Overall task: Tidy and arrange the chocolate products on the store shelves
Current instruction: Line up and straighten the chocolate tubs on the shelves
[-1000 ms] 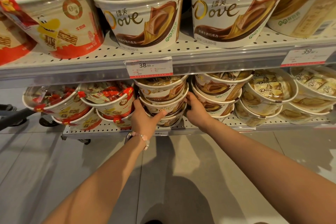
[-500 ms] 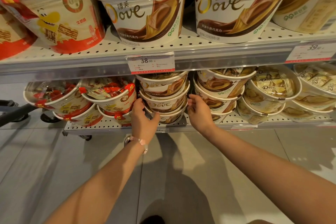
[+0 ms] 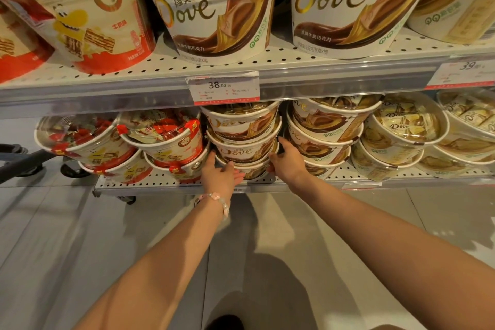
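A stack of three white and brown Dove chocolate tubs [image 3: 242, 142] stands on the lower shelf [image 3: 150, 185], under the 38.00 price tag [image 3: 223, 87]. My left hand [image 3: 219, 173] holds the bottom tub [image 3: 253, 170] from the left, thumb across its front. My right hand [image 3: 288, 159] presses its fingers against the right side of the lower tubs. The bottom tub is mostly hidden behind both hands.
Red and white wafer tubs [image 3: 166, 139] crowd the stack's left; more Dove tubs [image 3: 324, 131] and pale gold ones [image 3: 404, 126] sit to its right. Large tubs [image 3: 214, 13] fill the upper shelf [image 3: 294, 61]. A dark cart [image 3: 24, 163] stands at the left. Grey floor lies below.
Both hands have slid slightly lower along the sides of the stack, staying on it. The camera has tilted a little, raising the shelves in view.
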Available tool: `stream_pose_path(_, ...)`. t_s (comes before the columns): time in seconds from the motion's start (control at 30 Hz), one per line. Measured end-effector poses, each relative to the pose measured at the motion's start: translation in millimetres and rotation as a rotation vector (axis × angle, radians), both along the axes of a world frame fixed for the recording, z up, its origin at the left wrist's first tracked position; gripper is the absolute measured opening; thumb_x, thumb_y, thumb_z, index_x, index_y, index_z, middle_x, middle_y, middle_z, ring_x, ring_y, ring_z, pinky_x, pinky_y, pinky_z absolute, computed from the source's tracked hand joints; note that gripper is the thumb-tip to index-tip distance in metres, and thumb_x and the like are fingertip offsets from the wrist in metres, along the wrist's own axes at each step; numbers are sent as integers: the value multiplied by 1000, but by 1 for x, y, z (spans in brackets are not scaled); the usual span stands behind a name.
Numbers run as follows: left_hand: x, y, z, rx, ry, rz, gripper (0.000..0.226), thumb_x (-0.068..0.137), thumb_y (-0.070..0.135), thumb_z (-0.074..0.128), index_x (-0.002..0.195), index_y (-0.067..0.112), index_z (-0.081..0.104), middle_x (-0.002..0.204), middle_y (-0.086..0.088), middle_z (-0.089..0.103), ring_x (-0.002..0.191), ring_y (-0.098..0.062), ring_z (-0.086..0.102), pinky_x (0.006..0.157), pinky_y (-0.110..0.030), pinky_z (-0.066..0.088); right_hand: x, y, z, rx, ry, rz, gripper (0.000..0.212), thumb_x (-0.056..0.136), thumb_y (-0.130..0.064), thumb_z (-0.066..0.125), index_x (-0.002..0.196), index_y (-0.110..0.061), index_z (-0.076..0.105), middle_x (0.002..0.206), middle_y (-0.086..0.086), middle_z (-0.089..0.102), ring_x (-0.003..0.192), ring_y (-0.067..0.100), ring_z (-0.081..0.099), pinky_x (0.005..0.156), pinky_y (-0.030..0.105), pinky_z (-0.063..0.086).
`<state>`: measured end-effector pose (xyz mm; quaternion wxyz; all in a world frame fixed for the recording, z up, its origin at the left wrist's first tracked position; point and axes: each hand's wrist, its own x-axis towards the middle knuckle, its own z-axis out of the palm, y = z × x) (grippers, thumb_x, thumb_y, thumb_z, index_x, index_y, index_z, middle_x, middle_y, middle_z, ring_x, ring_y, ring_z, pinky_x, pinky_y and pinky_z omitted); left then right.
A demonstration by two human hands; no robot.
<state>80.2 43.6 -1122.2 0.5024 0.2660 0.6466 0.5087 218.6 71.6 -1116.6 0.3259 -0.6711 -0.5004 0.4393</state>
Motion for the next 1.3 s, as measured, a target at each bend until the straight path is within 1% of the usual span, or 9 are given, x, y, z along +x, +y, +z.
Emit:
stream_pose_path(0.4, -17, 7, 1, -49, 91, -142, 54, 94, 0, 48, 143, 18, 35, 110, -17, 62, 73, -21, 67, 59, -27, 58, -3, -8, 6, -71, 52, -34, 46, 91, -18, 56, 133, -12, 38, 108, 17, 64, 95, 33, 65, 83, 50, 55)
stream_pose_path(0.5, -22, -1, 11, 14, 461, -216, 43, 88, 9, 59, 129, 11, 46, 106, -11, 67, 74, -21, 68, 67, -37, 59, 4, -25, 19, 42, -110, 41, 45, 90, -18, 58, 130, -8, 39, 110, 13, 64, 102, 29, 63, 90, 44, 51)
stream_pose_path(0.6, -19, -20, 29, 218, 757, -159, 48, 79, 15, 71, 115, 1, 42, 86, -8, 60, 68, -17, 59, 57, -18, 47, 6, -50, 33, 307, -149, 89, 57, 85, -13, 63, 134, -6, 35, 119, 6, 50, 115, 21, 50, 100, 38, 45)
stream_pose_path(0.67, -15, -29, 41, 352, 866, -95, 58, 73, 22, 77, 113, 1, 41, 94, -11, 55, 76, -20, 55, 58, -8, 36, 4, -54, 37, 406, -87, 121, 71, 79, -18, 68, 140, -10, 31, 129, 3, 42, 125, 20, 41, 107, 38, 38)
stream_pose_path(0.73, -10, -31, 50, 450, 923, -81, 72, 68, 28, 81, 121, 1, 40, 109, -14, 51, 89, -21, 54, 68, -12, 41, 0, -47, 40, 431, 7, 112, 81, 71, -35, 70, 139, -17, 32, 134, -2, 44, 129, 18, 40, 108, 41, 37)
stream_pose_path(0.8, -6, -26, 56, 496, 941, -92, 84, 64, 32, 83, 128, 1, 39, 122, -14, 47, 106, -23, 52, 83, -24, 47, -5, -36, 42, 429, 26, 78, 95, 62, -50, 71, 141, -18, 30, 137, 0, 46, 132, 18, 39, 109, 44, 36)
stream_pose_path(0.93, -2, -11, 60, 408, 862, -135, 100, 60, 33, 85, 139, 4, 31, 135, -13, 45, 128, -26, 42, 103, -36, 40, -9, -18, 42, 408, -15, 79, 117, 52, -54, 74, 147, -13, 20, 145, 7, 38, 138, 21, 32, 112, 43, 31)
stream_pose_path(1.13, -8, -1, 59, 411, 748, -184, 95, 59, 30, 86, 135, 8, 32, 124, -7, 59, 116, -20, 55, 94, -32, 47, -13, -15, 42, 356, 34, 112, 119, 51, -54, 74, 149, -25, 12, 143, 2, 42, 134, 19, 38, 108, 46, 38)
stream_pose_path(1.3, -17, 6, 57, 376, 695, -261, 87, 63, 20, 86, 132, 9, 34, 124, -2, 58, 115, -11, 53, 95, -26, 45, -16, -18, 40, 405, 44, 98, 112, 60, -37, 78, 149, -23, 12, 139, -1, 47, 131, 16, 42, 106, 43, 40)
